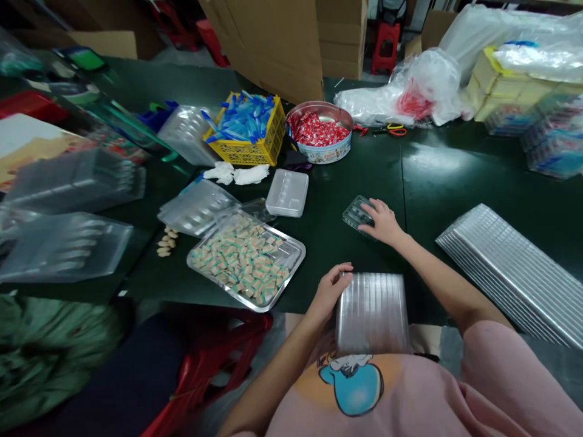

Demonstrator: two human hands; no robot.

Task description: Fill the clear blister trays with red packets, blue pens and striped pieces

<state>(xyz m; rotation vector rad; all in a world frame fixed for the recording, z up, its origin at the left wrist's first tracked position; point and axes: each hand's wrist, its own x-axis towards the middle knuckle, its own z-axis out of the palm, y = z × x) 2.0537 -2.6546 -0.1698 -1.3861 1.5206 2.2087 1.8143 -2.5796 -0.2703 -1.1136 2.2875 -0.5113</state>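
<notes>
The small clear plastic tray (354, 211) lies on the dark green table (455, 188), ahead of me and a little to the right of the metal tray. My right hand (385, 223) is over its near right side, thumb and fingers spread fairly wide, the fingertips at the clear plastic. Nearer to my body stands a stack of ribbed clear plastic trays (373, 312), reaching from the table's edge back to my shirt (423, 394). My left hand (331, 291) is at its far left corner, fingers bent and close together; the plastic is blurred there, so I cannot tell whether they grip the stack or only rest against it.

To the left of that stack, the metal tray (294, 254) holds a heap of small tan-and-green pieces (241, 258). Just beyond it sits a shallow whitish plastic tray (286, 191), and to my right a long stack of ribbed clear trays (519, 270) lies at a slant. Farther back, a yellow basket (268, 152) is filled with slim blue pieces (246, 118), and beside it an oval tin (325, 155) holds red-and-white wrapped pieces (319, 128). Scissors (396, 129) lie to the right of the tin, in front of clear plastic bags (376, 104)
</notes>
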